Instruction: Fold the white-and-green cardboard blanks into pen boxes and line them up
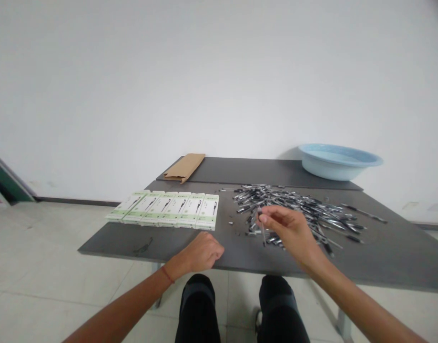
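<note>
My right hand (285,227) is raised over the near left part of a pile of pens (293,205). Thumb and fingertips pinch one clear-barrelled pen (263,234) near its dark upper end, and its thin body hangs down. At the table's front edge rests my left hand (203,251), fingers curled into a loose fist with nothing sticking out. Just beyond it lies a row of several white-and-green pen boxes (181,209), flat and side by side, each printed with a black pen. A small light-coloured piece (230,223) lies between the boxes and the pile.
A brown paper bag (186,166) lies flat at the back left of the dark grey table (236,255). On the back right stands a light blue basin (342,162). A few pens (365,213) are scattered right of the pile. The white wall is close behind.
</note>
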Action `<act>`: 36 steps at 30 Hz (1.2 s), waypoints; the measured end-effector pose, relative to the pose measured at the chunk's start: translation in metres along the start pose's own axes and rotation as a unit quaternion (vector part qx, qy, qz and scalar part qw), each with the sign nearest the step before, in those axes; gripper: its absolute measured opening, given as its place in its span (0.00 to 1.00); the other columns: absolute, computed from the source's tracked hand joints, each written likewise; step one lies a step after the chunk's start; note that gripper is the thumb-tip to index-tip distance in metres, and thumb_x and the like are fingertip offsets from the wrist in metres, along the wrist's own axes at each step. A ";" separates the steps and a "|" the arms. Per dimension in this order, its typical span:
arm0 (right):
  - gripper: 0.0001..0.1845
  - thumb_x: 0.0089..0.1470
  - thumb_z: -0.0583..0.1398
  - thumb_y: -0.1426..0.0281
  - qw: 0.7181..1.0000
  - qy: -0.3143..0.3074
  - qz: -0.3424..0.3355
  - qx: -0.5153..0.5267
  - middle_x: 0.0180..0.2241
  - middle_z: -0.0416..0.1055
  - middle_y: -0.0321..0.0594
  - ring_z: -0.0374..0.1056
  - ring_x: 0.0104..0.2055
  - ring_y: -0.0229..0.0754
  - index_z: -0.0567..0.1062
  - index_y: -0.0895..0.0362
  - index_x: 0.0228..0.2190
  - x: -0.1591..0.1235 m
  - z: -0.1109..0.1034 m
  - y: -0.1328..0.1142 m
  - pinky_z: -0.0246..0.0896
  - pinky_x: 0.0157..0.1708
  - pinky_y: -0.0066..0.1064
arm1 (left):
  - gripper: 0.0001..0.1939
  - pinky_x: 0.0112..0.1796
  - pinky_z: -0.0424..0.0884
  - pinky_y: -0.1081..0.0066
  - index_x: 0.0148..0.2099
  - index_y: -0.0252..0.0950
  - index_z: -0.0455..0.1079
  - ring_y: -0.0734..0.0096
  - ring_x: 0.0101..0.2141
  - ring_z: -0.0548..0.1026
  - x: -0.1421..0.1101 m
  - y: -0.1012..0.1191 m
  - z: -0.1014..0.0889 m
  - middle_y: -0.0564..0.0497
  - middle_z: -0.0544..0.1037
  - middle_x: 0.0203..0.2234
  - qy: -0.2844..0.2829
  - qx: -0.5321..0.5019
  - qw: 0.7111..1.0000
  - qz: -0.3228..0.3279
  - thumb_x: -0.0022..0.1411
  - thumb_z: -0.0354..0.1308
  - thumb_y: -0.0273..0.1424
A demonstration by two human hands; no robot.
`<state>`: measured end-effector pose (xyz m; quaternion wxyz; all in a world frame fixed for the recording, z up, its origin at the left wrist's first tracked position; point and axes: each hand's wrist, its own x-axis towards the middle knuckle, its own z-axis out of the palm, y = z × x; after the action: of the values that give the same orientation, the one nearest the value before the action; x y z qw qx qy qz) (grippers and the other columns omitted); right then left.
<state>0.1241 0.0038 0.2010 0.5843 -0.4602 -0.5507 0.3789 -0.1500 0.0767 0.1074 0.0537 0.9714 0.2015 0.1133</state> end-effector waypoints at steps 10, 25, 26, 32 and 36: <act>0.20 0.41 0.79 0.58 0.960 0.001 0.183 0.214 0.36 0.82 0.41 0.79 0.38 0.43 0.85 0.56 0.33 -0.013 -0.027 -0.001 0.77 0.48 0.40 | 0.09 0.30 0.59 0.70 0.24 0.38 0.56 0.71 0.22 0.66 0.001 -0.002 0.002 0.56 0.66 0.17 0.003 -0.005 1.000 -0.002 0.48 0.49 0.19; 0.11 0.61 0.62 0.80 0.833 -0.196 -0.100 -0.509 0.35 0.80 0.47 0.77 0.40 0.51 0.83 0.57 0.31 -0.025 0.016 0.055 0.66 0.37 0.35 | 0.09 0.31 0.57 0.70 0.25 0.38 0.52 0.71 0.23 0.64 0.001 0.000 0.001 0.55 0.64 0.18 -0.003 -0.045 0.999 -0.017 0.47 0.49 0.21; 0.12 0.61 0.61 0.80 0.820 -0.199 -0.110 -0.525 0.36 0.80 0.48 0.76 0.41 0.51 0.82 0.58 0.32 -0.026 0.019 0.059 0.66 0.37 0.35 | 0.09 0.31 0.57 0.69 0.25 0.38 0.52 0.71 0.23 0.64 0.001 0.000 0.000 0.55 0.64 0.17 -0.003 -0.047 0.999 -0.018 0.47 0.49 0.22; 0.09 0.62 0.60 0.81 0.778 -0.205 -0.172 -0.568 0.41 0.78 0.48 0.73 0.45 0.53 0.80 0.60 0.38 -0.030 0.024 0.077 0.69 0.45 0.39 | 0.08 0.31 0.57 0.68 0.25 0.39 0.53 0.69 0.23 0.65 0.002 0.002 -0.002 0.54 0.65 0.17 -0.001 -0.053 0.998 -0.021 0.49 0.50 0.23; 0.13 0.65 0.58 0.78 0.779 -0.193 -0.209 -0.558 0.48 0.77 0.50 0.72 0.50 0.54 0.78 0.59 0.49 -0.034 0.016 0.068 0.69 0.51 0.44 | 0.08 0.30 0.55 0.68 0.25 0.38 0.53 0.70 0.22 0.65 0.002 0.003 -0.003 0.55 0.65 0.17 0.001 -0.052 0.998 -0.021 0.48 0.50 0.22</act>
<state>0.1094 -0.0067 0.1255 0.1715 -0.4969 -0.8495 -0.0455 -0.1474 0.0755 0.1109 0.1069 0.9627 0.2160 0.1230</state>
